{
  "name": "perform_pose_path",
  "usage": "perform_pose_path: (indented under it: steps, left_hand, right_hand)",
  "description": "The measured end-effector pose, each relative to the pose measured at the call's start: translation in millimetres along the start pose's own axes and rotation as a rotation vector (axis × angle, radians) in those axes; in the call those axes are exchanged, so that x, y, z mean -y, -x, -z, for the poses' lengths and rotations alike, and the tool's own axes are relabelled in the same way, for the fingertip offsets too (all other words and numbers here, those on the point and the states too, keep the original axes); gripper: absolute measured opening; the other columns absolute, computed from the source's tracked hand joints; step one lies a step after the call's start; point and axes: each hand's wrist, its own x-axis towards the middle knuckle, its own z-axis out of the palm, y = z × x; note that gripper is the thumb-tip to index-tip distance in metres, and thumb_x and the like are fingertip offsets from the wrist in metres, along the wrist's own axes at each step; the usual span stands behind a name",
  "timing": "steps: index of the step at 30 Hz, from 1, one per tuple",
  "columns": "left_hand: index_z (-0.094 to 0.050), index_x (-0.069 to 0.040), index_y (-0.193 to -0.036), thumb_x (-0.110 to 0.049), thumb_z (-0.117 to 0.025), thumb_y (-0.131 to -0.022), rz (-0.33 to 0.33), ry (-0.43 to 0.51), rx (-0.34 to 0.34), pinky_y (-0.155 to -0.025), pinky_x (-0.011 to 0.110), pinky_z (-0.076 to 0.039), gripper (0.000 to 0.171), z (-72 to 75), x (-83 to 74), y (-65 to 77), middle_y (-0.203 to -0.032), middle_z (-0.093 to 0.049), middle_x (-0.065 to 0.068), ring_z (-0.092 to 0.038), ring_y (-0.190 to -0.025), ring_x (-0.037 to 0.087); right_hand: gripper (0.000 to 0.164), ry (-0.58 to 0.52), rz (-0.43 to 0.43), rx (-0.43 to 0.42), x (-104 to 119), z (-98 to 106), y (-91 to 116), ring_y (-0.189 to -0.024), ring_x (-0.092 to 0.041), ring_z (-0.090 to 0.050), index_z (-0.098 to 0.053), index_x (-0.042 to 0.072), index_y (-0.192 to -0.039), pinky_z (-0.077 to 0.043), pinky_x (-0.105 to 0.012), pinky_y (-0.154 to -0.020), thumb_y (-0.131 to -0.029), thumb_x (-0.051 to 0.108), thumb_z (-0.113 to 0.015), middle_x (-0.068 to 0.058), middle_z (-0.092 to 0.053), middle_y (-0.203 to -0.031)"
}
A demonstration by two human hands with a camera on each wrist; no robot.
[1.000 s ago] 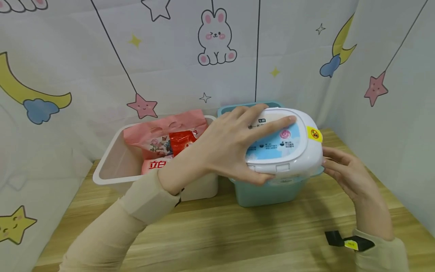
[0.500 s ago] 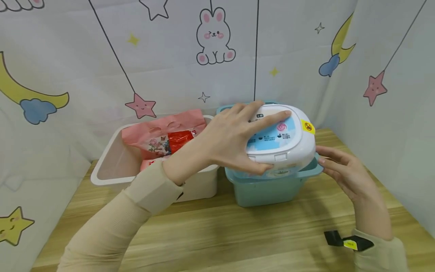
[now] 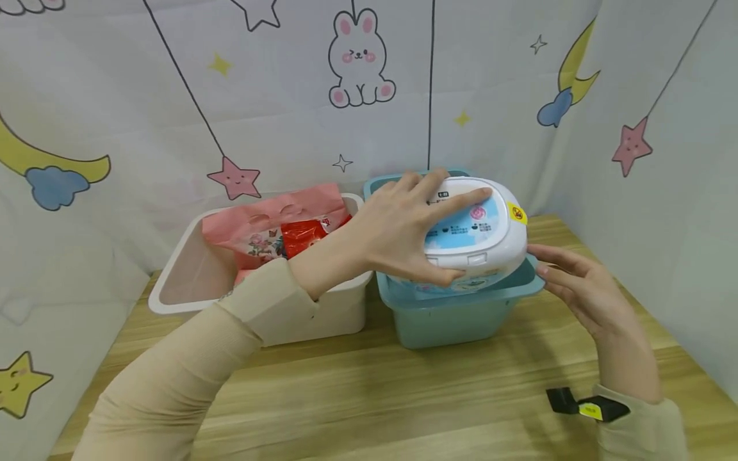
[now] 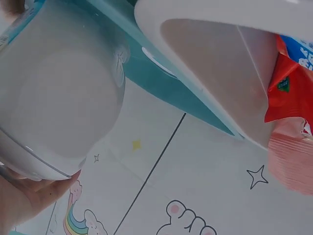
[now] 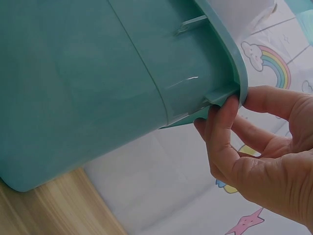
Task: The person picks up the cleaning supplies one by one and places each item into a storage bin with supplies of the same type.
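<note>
My left hand [image 3: 403,227] grips a white lidded plastic box [image 3: 487,246] from above, fingers spread over its blue printed lid and thumb along the near side. The box is tilted, its lower part inside the mouth of a teal bin [image 3: 450,323]. In the left wrist view, its smooth white side [image 4: 58,88] bulges beside the fingers, and its base is hidden in the head view. At the bin's right end, my right hand [image 5: 264,142] pinches the rim between thumb and fingers, as the right wrist view shows.
Left of the teal bin stands a white bin [image 3: 164,291] holding a pink bag [image 3: 271,208] and a red packet [image 3: 300,237]. Both bins rest on a wood-grain table [image 3: 403,403], with a printed cloth [image 3: 288,102] hanging close behind.
The white box has moved slightly left and down into the teal bin's mouth, baring more of the bin's front rim. My right hand stays at the bin's right end.
</note>
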Motion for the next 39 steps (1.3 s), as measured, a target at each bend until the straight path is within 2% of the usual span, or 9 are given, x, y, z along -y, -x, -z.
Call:
perform_pose_path:
  steps: [5, 11, 15, 27, 39]
  left_hand:
    - [-0.021, -0.044, -0.15, -0.075, -0.054, -0.071, 0.0, -0.035, 0.03, -0.095, 0.037, -0.045, 0.091, -5.9, -0.6, -5.5, -0.149, -0.034, 0.007, -0.045, -0.121, 0.024]
    - [-0.023, -0.041, -0.15, -0.071, -0.056, -0.074, -0.017, 0.007, 0.052, -0.097, 0.04, -0.044, 0.088, -12.8, -0.6, -6.5, -0.15, -0.034, 0.007, -0.043, -0.125, 0.025]
    - [-0.023, -0.041, -0.15, -0.071, -0.056, -0.075, -0.022, 0.003, 0.066, -0.098, 0.043, -0.045, 0.087, -17.7, -0.1, -5.4, -0.151, -0.034, 0.008, -0.043, -0.126, 0.027]
    - [-0.019, -0.043, -0.151, -0.073, -0.053, -0.075, -0.02, -0.003, 0.128, -0.095, 0.039, -0.044, 0.089, -32.6, 4.0, -10.6, -0.151, -0.032, 0.007, -0.043, -0.123, 0.025]
    - [-0.017, -0.043, -0.151, -0.074, -0.052, -0.075, -0.003, 0.014, 0.179, -0.095, 0.042, -0.044, 0.09, -44.2, 9.0, -14.4, -0.15, -0.032, 0.008, -0.042, -0.123, 0.026]
  right_hand:
    - [0.036, 0.001, 0.002, -0.007, 0, -1, 0, -0.105, -0.004, -0.059, -0.059, 0.01, -0.128, -0.052, -0.015, -0.084, -0.097, -0.003, -0.048, 0.007, -0.06, -0.123]
    - [0.036, -0.001, 0.014, 0.003, 1, -3, -1, -0.105, -0.005, -0.061, -0.059, 0.008, -0.129, -0.052, -0.016, -0.085, -0.097, -0.004, -0.047, 0.006, -0.061, -0.123]
    - [0.037, -0.001, 0.02, 0.013, 2, -4, -2, -0.105, -0.005, -0.061, -0.056, 0.005, -0.132, -0.052, -0.017, -0.085, -0.097, -0.003, -0.048, 0.006, -0.062, -0.123]
    - [0.036, 0.001, 0.009, -0.004, 2, -2, 0, -0.104, -0.006, -0.061, -0.058, 0.005, -0.13, -0.053, -0.017, -0.084, -0.096, -0.002, -0.049, 0.005, -0.062, -0.121]
    - [0.036, 0.0, 0.013, -0.003, 0, 0, -1, -0.106, -0.006, -0.06, -0.058, 0.005, -0.13, -0.053, -0.017, -0.084, -0.096, -0.003, -0.049, 0.004, -0.062, -0.121]
